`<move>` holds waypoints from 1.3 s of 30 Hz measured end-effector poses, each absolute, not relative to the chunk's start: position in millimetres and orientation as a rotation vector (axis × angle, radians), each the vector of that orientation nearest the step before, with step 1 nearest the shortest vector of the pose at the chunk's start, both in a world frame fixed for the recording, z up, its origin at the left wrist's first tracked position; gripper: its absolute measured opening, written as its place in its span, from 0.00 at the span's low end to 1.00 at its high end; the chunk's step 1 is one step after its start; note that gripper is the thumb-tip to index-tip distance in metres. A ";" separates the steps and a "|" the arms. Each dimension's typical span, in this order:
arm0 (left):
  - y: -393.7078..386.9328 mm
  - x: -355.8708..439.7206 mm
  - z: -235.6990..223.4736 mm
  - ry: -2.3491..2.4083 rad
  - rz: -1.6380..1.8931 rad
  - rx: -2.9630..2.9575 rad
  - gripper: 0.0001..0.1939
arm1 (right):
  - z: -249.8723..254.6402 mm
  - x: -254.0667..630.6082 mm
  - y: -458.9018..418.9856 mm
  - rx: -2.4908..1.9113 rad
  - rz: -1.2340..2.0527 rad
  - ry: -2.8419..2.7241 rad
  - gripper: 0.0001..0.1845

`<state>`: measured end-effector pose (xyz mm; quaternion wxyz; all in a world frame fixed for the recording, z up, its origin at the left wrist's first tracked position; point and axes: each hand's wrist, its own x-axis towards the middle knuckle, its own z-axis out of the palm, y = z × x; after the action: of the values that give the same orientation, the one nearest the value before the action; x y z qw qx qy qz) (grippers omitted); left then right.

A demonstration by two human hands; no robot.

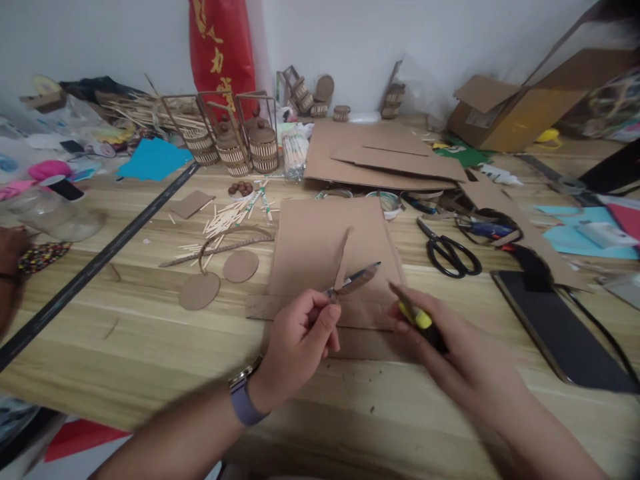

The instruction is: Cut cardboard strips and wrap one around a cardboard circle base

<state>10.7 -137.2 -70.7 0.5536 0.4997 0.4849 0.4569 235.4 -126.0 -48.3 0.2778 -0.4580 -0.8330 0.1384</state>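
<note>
My left hand (pixel 305 333), with a watch on its wrist, is closed on a slim dark pen-like tool (pixel 361 275) that points up and right. A narrow brown strip (pixel 343 257) rises from the same fingers; blur hides how it is held. My right hand (pixel 445 333) is wrapped round a yellow-and-black utility knife (pixel 423 320), tip toward the left. Beneath both hands lies a cardboard sheet (pixel 310 240), with a cardboard strip (pixel 260 307) across its near edge. Two cardboard discs, a near one (pixel 199 291) and a farther one (pixel 241 266), lie left of the sheet.
Black-handled scissors (pixel 453 257) and a dark phone-like slab (pixel 560 333) lie at right. Matchsticks (pixel 227 223) are scattered at left. Small slatted buckets (pixel 234 153) and stacked cardboard (pixel 370 150) stand behind. Another person's hand (pixel 13 250) is at the left edge.
</note>
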 end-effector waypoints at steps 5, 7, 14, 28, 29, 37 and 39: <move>-138.4 10.2 -70.0 1.166 1.087 1.290 0.18 | -53.9 228.3 -128.6 -1.116 0.326 -2.376 0.29; -139.6 9.6 -69.8 1.176 1.080 1.364 0.17 | -54.3 227.5 -128.8 -1.077 0.305 -2.408 0.32; -143.4 9.8 -71.0 1.207 1.030 1.581 0.16 | -48.6 224.5 -130.6 -1.084 0.256 -2.424 0.26; -145.6 11.7 -64.8 1.216 1.034 1.925 0.14 | -49.4 225.8 -131.5 -0.994 0.410 -2.486 0.26; -145.6 11.8 -64.4 1.220 1.047 1.937 0.14 | -49.9 225.8 -131.2 -1.001 0.400 -2.495 0.26; -146.0 11.4 -61.4 1.272 1.029 1.933 0.15 | -46.2 224.8 -129.3 -1.006 0.339 -2.555 0.26; -145.7 11.5 -61.7 1.274 1.024 1.937 0.15 | -46.1 224.6 -129.4 -1.009 0.309 -2.572 0.26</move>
<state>11.5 -145.7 -61.7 0.2990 0.7293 0.4796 0.3856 224.6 -129.4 -46.1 0.1796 -0.3571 -0.9101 0.1095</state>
